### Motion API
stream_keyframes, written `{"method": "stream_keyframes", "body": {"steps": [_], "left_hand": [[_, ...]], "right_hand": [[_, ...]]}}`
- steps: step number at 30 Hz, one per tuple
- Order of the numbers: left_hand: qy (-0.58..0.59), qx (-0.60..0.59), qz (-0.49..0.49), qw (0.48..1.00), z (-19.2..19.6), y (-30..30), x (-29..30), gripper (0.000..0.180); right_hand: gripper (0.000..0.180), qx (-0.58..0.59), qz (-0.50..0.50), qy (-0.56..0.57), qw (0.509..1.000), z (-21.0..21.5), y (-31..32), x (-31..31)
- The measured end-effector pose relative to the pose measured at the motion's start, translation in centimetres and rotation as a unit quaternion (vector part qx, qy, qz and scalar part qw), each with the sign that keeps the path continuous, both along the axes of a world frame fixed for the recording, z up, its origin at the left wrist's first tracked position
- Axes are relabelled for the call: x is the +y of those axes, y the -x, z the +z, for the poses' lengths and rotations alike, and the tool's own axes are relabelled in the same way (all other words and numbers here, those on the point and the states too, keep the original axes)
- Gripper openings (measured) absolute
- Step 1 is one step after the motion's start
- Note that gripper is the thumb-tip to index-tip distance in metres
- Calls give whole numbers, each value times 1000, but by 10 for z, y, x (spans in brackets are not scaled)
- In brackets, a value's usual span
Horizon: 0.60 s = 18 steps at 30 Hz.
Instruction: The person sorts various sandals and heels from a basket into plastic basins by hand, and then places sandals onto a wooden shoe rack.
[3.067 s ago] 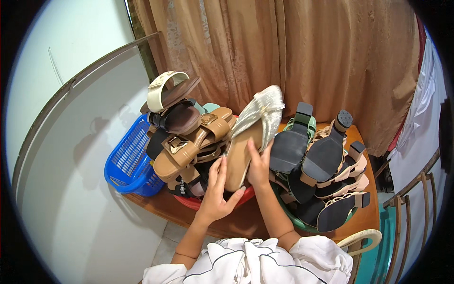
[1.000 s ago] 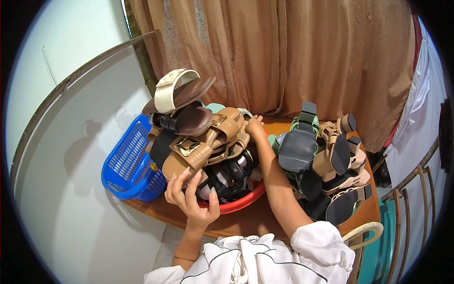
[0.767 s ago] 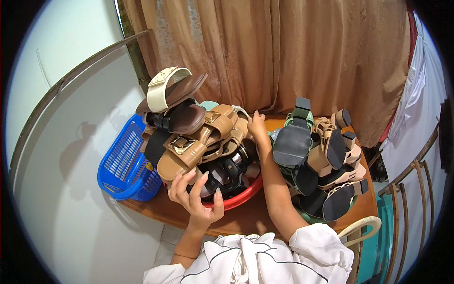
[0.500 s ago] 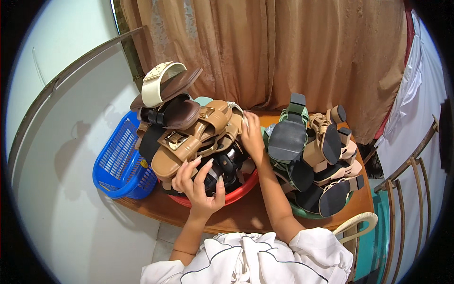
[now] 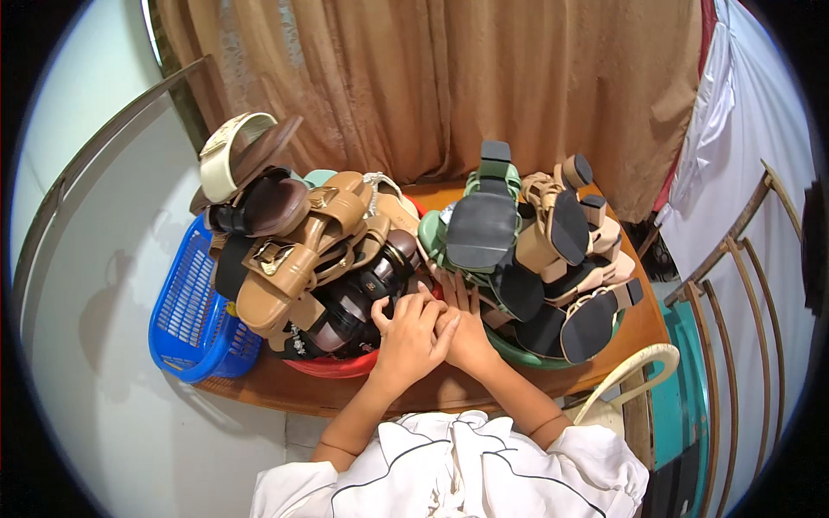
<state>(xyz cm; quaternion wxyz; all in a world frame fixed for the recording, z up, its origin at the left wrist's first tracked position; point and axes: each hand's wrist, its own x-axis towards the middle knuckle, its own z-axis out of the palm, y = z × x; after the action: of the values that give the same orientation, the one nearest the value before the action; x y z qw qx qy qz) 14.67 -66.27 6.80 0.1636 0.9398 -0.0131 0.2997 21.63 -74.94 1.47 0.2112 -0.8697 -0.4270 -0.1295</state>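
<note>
The dark sandals (image 5: 345,315) sit heaped in the red basin (image 5: 332,368) on the wooden table (image 5: 276,394). Just beside them, the left hand (image 5: 411,339), loosely curled and seemingly empty, overlaps the right hand (image 5: 467,341), whose fingers extend, gripping nothing I can see. Heeled sandals (image 5: 484,231) crowd a green basin (image 5: 527,356) rightward; a blue basket (image 5: 192,302) stands left.

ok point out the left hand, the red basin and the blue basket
Left hand (image 5: 411,340), head view: back of the hand.
Red basin (image 5: 335,368), head view: front wall.
Blue basket (image 5: 235,354), head view: side wall.
</note>
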Motion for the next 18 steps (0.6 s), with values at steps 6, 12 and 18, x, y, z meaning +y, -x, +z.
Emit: {"method": "stream_keyframes", "body": {"steps": [6,12,18], "left_hand": [[32,13,-84,996,-20,8,-28,11],[76,71,-192,976,-31,13,-37,13],[157,116,-268,943,-33,12,-27,11]], "right_hand": [[64,21,-22,42,999,-27,13,-34],[66,119,-10,-64,991,-45,23,-58],[63,133,-27,-34,990,-38,33,-66]]}}
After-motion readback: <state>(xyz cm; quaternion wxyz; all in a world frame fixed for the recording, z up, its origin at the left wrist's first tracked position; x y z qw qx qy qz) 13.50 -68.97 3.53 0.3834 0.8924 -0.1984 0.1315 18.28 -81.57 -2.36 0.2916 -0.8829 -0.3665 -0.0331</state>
